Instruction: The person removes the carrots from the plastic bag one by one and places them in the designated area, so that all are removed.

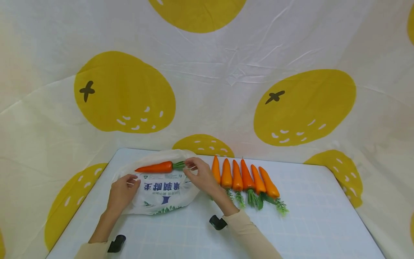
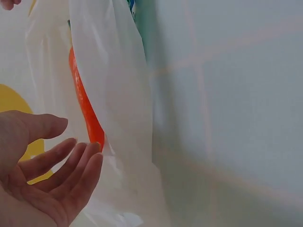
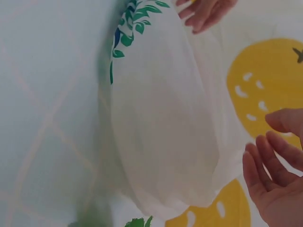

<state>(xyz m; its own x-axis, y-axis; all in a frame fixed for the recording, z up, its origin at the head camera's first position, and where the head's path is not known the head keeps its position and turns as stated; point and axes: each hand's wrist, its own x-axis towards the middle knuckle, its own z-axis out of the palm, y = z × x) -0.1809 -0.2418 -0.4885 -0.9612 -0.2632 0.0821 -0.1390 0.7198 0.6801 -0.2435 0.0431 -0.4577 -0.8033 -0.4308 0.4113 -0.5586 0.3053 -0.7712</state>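
An orange-red carrot (image 1: 156, 167) with green stalks lies across the upper part of a white plastic bag (image 1: 185, 194) printed with dark blue characters and green leaves. My left hand (image 1: 123, 191) is by the carrot's pointed end; in the left wrist view the fingertips (image 2: 94, 158) are close to that tip, with thumb and fingers spread apart. At the stalk end is my right hand (image 1: 202, 176), whose fingers partly overlap the greens in the head view. The right wrist view shows its thumb and fingers (image 3: 255, 175) relaxed with a gap between them, nothing held.
Several carrots (image 1: 237, 180) lie side by side to the right of the bag, tips toward the back, leafy tops toward the front. Behind the pale table (image 1: 307, 216) hangs a white cloth (image 1: 213, 90) with yellow fruit prints.
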